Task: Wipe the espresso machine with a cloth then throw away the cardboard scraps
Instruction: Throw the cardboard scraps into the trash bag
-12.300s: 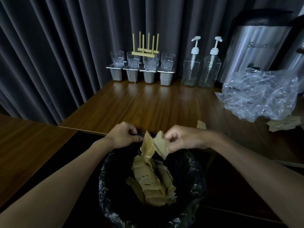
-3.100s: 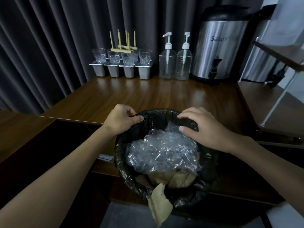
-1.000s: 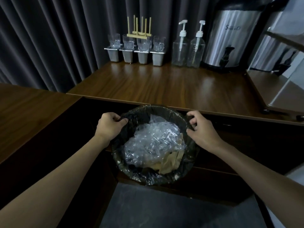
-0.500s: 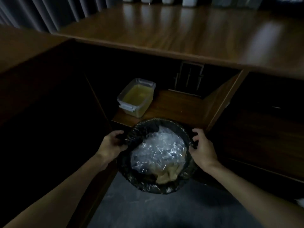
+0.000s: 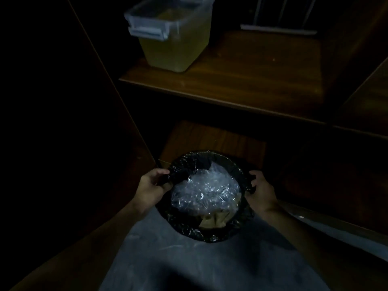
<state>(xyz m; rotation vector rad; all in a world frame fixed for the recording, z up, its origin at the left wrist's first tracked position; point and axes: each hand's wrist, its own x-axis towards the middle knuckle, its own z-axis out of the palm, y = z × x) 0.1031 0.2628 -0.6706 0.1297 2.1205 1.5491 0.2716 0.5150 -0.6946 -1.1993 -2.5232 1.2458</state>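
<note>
Scraps (image 5: 214, 220): tan cardboard inside the bin, at its near right side, mostly under the wrap; only a few edges show.
Panel (image 5: 117, 114): dark upright board, its slanted edge just left of the left hand.
Left hand (image 5: 150, 187): curled round a bunched fold of the black liner at the bin's left rim, thumb above and fingers below; a closed grip.
Tub (image 5: 174, 34): clear, yellowish inside, pale clasp facing front, at the left end of the shelf.
Bin (image 5: 210, 238): round, lined in black, held on both sides; its near part is over the floor, its far rim close to a low wooden board (image 5: 210, 137). Whether it rests or hangs cannot be told.
Wrap (image 5: 205, 190): crumpled clear plastic, fills most of the bin's mouth, on top of the scraps.
Shelf (image 5: 252, 70): its front edge crosses beyond the bin, well apart from it.
Right hand (image 5: 261, 191): fingers hooked over the liner at the right rim; a narrow grip.
Floor (image 5: 189, 259): grey, open on the near side between the forearms; a pale strip runs beside the right forearm, and all beyond it is too dark to read.
</note>
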